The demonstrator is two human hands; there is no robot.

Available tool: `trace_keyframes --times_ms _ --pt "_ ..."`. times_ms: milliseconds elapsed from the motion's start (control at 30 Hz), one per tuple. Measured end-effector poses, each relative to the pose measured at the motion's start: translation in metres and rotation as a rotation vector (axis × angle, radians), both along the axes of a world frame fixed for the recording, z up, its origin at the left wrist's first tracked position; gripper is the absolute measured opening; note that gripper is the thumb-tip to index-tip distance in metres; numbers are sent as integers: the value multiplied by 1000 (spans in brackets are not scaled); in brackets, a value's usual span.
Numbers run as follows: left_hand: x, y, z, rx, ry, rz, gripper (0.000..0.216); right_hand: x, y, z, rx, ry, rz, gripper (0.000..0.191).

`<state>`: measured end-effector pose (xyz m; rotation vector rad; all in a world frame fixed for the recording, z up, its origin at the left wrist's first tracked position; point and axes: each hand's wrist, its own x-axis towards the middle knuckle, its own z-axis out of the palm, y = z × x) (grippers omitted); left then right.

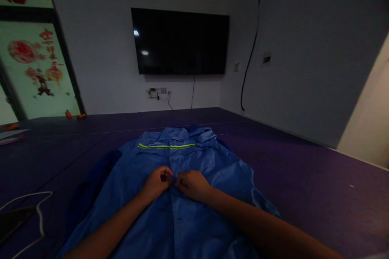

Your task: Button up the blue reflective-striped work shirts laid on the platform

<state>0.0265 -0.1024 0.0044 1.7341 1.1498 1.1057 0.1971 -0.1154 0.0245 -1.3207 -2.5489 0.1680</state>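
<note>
A blue work jacket (209,162) with a yellow-green reflective stripe lies spread flat on a dark purple floor mat (304,170), collar away from me. My left hand (156,182) and my right hand (191,184) meet at the middle of its front. Both are closed in a pinch on the jacket's front edge, fingertips almost touching. What sits between the fingertips is too small and dark to make out.
A black wall-mounted television (180,42) hangs on the far wall above a socket with cables (158,92). A white cable (33,210) and a dark flat object lie at the left. A glass door with red decorations (33,60) stands at the far left.
</note>
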Motion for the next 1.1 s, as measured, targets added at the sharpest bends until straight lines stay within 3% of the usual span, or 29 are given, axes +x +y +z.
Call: trace_keyframes --times_ms 1100 --pt "-2 4 -3 -36 31 -57 13 -1 -4 -3 49 13 -47 21"
